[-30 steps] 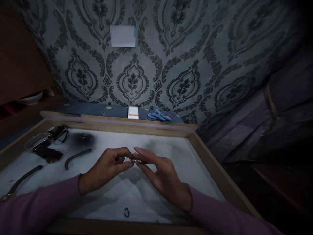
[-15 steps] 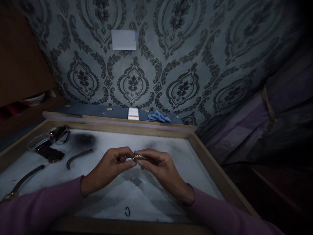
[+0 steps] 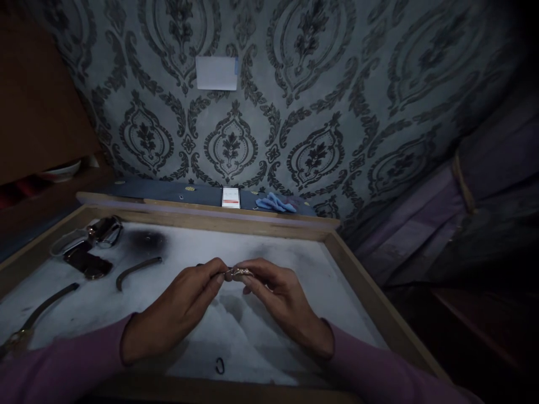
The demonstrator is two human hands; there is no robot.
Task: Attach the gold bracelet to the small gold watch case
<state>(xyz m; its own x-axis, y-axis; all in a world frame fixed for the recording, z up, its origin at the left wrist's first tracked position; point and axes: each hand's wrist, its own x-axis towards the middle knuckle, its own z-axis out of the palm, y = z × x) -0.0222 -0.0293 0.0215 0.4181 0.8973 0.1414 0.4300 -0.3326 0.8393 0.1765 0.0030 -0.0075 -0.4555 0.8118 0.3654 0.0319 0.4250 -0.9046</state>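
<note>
Currently, left hand (image 3: 177,311): thumb and fingers pinched together at the left end of a small gold-toned piece (image 3: 241,272); whether they hold anything more, I cannot tell.
Right hand (image 3: 288,306): thumb below and fingers above, gripping the right end of the same piece.
Gold-toned piece: between both sets of fingertips, raised over the middle of the bench (image 3: 349,325), well apart from every edge.
Right rim (image 3: 379,297): white surface lies between it and the right hand.
Far rim (image 3: 210,219): well beyond the fingertips; past it, a lit phone (image 3: 231,198) and a crumpled blue cloth (image 3: 275,202) lie on dark blue fabric (image 3: 164,189).
Far left corner: dark and metallic pieces (image 3: 87,262) lie clustered beside a pale loop (image 3: 67,243).
Left side: a curved dark strap (image 3: 137,270) lies nearer the left hand; another strap (image 3: 48,306) lies farther out, its near end gold-toned, beside the left sleeve (image 3: 76,356).
Near edge: a small dark C-shaped ring (image 3: 219,366) lies just inside it, around mid-length.
</note>
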